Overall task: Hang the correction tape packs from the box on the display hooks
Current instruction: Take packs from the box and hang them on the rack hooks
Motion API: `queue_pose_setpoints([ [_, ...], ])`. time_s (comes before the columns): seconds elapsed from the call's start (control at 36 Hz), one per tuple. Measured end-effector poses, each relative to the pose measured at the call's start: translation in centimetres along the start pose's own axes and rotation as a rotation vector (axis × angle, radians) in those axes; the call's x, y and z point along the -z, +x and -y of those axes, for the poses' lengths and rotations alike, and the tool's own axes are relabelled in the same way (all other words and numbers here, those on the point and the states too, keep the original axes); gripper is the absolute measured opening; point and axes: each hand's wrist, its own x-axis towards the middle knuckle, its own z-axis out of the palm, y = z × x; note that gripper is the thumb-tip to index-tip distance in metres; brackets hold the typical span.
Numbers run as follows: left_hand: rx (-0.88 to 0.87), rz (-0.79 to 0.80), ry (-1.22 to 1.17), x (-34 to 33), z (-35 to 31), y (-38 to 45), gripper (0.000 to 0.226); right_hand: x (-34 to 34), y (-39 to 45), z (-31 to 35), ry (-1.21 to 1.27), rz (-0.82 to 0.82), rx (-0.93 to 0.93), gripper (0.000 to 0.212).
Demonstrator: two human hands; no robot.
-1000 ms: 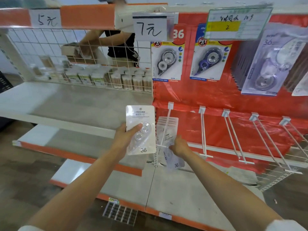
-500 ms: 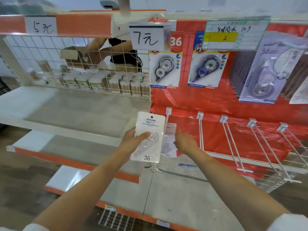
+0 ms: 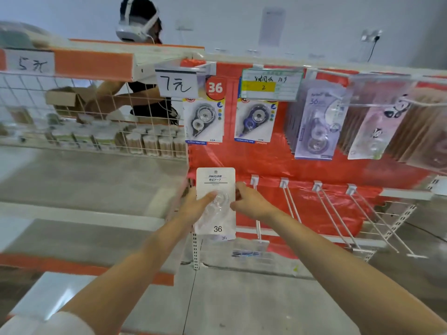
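Note:
A white correction tape pack (image 3: 216, 187) marked 36 is upright in front of the leftmost lower hook, which it hides. My left hand (image 3: 196, 207) grips it from the left with the thumb across its clear blister. My right hand (image 3: 251, 202) touches the pack's right edge with its fingers. The bottom edge of another pack (image 3: 224, 237) peeks out just below and behind it. Several bare white display hooks (image 3: 289, 201) stick out of the red back panel to the right. The box is out of sight.
Upper hooks carry correction tape packs (image 3: 204, 120) and price cards (image 3: 176, 84). A wire basket (image 3: 96, 139) of small goods sits at the left over grey shelves (image 3: 79, 180). Behind the rack a person with a headset (image 3: 136, 22) handles a cardboard box (image 3: 65, 97).
My left hand has carried the pack to the right, in front of the leftmost hook. My right hand has left the hanging packs and come up to the pack's right edge. The camera has tilted upward.

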Motion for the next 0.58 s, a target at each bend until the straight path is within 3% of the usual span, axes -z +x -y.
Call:
queue_pose_setpoints([
  [0.06, 0.007, 0.011, 0.087, -0.4, -0.1, -0.2, 0.036, 0.2, -0.6, 0.1, 0.12, -0.023, -0.004, 0.049],
  [0.11, 0.022, 0.029, 0.166, -0.5, 0.3, -0.2, 0.074, -0.1, -0.9, -0.1, 0.214, -0.063, 0.005, 0.044],
  [0.17, 0.0, 0.06, 0.255, -0.4, 0.4, -0.3, 0.084, -0.6, -1.2, -0.1, 0.302, -0.104, 0.007, 0.034],
  [0.31, -0.115, 0.177, 0.58, 0.2, 0.1, -1.3, 0.028, -1.6, -1.6, -1.2, 0.356, -0.13, -0.089, 0.048],
  [0.44, -0.042, 0.078, 0.896, 2.5, 1.8, -2.3, 0.03, -2.5, -2.6, -2.2, 0.156, -0.102, -0.202, 0.045],
  [0.58, -0.056, 0.004, 1.001, 3.8, 2.4, -3.1, 0.027, -4.5, -3.3, -2.8, -0.216, -0.039, -0.228, 0.047],
])
